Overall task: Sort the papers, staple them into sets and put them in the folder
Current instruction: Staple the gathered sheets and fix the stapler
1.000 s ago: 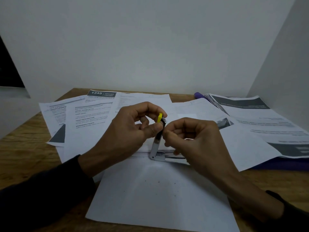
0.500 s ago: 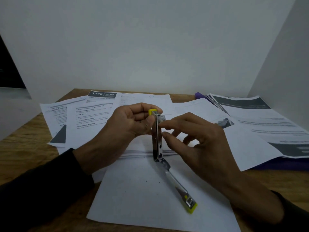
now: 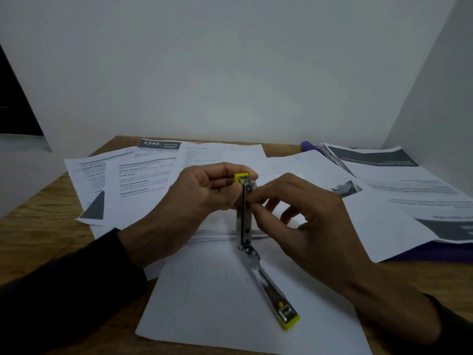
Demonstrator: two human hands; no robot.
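A yellow and metal stapler is swung wide open over a blank white sheet. Its base lies flat on the sheet and points toward me. Its upper arm stands upright. My left hand grips the yellow top end of that arm. My right hand pinches the arm's metal channel just below the top with thumb and forefinger. Whether staples are between those fingers cannot be told. Printed papers lie spread behind my hands. A purple folder shows under the sheets on the right.
The wooden table is bounded by white walls at the back and right. A stack of sheets lies just behind the stapler. More printed pages fan out over the folder at the right.
The stapler has been swung open: its base dropped onto the blank sheet toward me and the upper arm now stands upright. My right hand moved from the hinge area up to the channel.
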